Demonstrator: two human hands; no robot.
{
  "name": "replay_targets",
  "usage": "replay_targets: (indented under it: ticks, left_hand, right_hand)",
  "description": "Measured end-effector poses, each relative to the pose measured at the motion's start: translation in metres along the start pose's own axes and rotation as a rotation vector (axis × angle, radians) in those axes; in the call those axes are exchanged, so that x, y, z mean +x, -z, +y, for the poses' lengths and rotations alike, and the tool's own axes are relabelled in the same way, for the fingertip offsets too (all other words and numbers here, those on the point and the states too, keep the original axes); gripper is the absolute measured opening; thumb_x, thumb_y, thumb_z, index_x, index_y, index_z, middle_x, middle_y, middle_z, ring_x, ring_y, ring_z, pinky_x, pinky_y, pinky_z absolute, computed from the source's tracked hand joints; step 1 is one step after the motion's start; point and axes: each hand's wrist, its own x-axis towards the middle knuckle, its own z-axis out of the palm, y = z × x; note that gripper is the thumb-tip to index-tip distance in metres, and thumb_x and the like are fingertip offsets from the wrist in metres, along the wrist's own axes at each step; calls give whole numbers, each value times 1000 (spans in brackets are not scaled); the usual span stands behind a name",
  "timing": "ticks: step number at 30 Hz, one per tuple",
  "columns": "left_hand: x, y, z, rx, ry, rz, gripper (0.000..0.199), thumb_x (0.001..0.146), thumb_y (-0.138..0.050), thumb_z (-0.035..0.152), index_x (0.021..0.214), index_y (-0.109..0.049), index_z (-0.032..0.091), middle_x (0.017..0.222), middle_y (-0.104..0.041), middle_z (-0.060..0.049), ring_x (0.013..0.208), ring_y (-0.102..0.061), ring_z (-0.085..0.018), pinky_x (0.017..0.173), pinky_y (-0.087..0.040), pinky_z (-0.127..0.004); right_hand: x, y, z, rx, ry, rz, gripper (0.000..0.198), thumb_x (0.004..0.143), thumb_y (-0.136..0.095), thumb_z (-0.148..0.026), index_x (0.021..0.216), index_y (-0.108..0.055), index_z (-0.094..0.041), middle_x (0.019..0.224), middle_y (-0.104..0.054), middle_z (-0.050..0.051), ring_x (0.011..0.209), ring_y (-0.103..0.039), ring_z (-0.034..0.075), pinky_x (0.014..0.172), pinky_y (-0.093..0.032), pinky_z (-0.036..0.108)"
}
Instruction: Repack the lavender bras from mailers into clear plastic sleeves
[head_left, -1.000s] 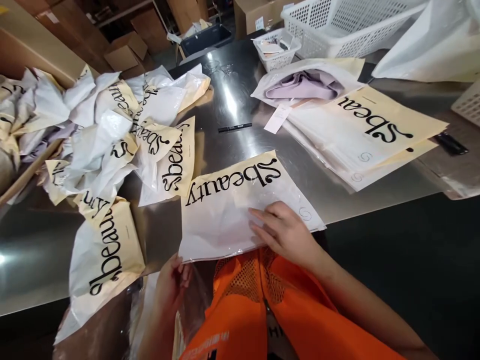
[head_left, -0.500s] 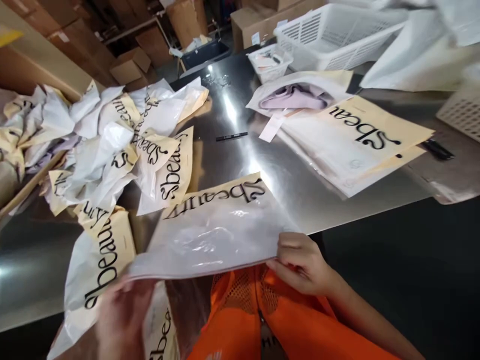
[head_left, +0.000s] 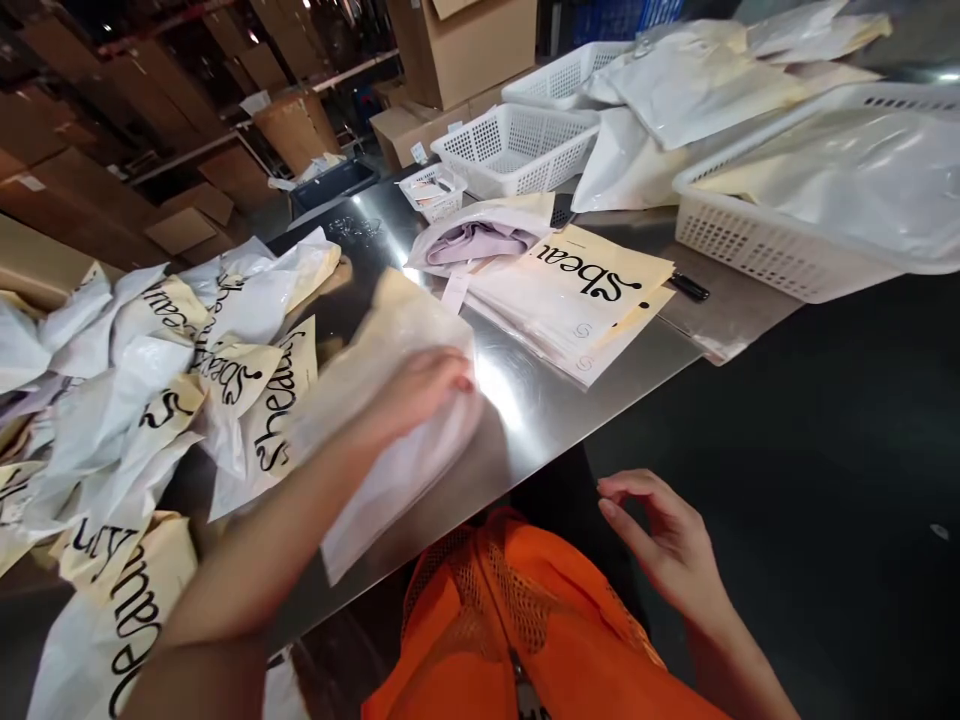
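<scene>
My left hand (head_left: 426, 392) is closed on a white and cream plastic bag (head_left: 397, 480), which it carries over the metal table; both are smeared by motion. My right hand (head_left: 671, 545) hangs past the table's front edge, loosely curved and holding nothing, with a small gap between thumb and forefinger. Beyond the left hand lies a stack of printed bags (head_left: 551, 320) with cream tops and black lettering. A bag with folded lilac fabric (head_left: 480, 243) showing in its mouth rests behind that stack.
A heap of crumpled printed bags (head_left: 142, 350) covers the table's left side. White perforated baskets (head_left: 517, 150) and a small basket (head_left: 435, 195) stand at the back. A bag-filled basket (head_left: 787, 255) is at right. A black marker (head_left: 688, 287) lies beside the stack.
My left hand has swung forward and right, taking the bag from the table's front edge. My right hand has let go of the bag and moved right. The view has turned rightward.
</scene>
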Motion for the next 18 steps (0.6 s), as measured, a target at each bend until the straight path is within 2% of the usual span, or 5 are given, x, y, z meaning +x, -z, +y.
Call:
replay_targets:
  ticks: [3,7,10,13,18]
  left_hand:
    - [3,-34,6,244,-53,-133,35,92,-61,45,93,-67,11,95,-67,-9,96,-62,-28,90,-49,-49]
    - [-44,-60,-13,817,-26,-163,48,90,-62,39,125,-58,7,123,-60,-22,112,-56,-40,87,-51,-55]
    - [-79,-55,-38,897,85,-230,42,93,-49,15,132,-54,2,126,-58,-29,107,-62,-39,72,-56,-44]
    - [-94,-43,-57,881,116,-284,43,84,-46,-3,123,-62,2,113,-64,-30,90,-68,-33,64,-54,-36]
    - [-82,-12,-59,794,59,-290,21,84,-51,5,91,-70,11,78,-67,-14,70,-66,-25,56,-45,-30]
  right_hand:
    - [-7,0,6,-42,-120,29,12,90,-66,-33,98,-67,-25,89,-68,3,77,-66,17,69,-56,28]
    - [-5,6,14,-81,-215,26,21,87,-67,-45,95,-70,-25,88,-70,5,77,-68,20,67,-58,30]
    - [8,1,17,-37,-263,8,26,84,-68,-50,89,-71,-25,85,-71,7,74,-69,23,62,-59,31]
    - [24,-15,14,-2,-251,-32,24,82,-70,-50,86,-72,-27,83,-71,8,75,-70,25,62,-59,33]
    - [38,-51,-7,58,-156,-102,22,84,-70,-46,83,-71,-24,79,-69,5,72,-68,20,65,-59,30]
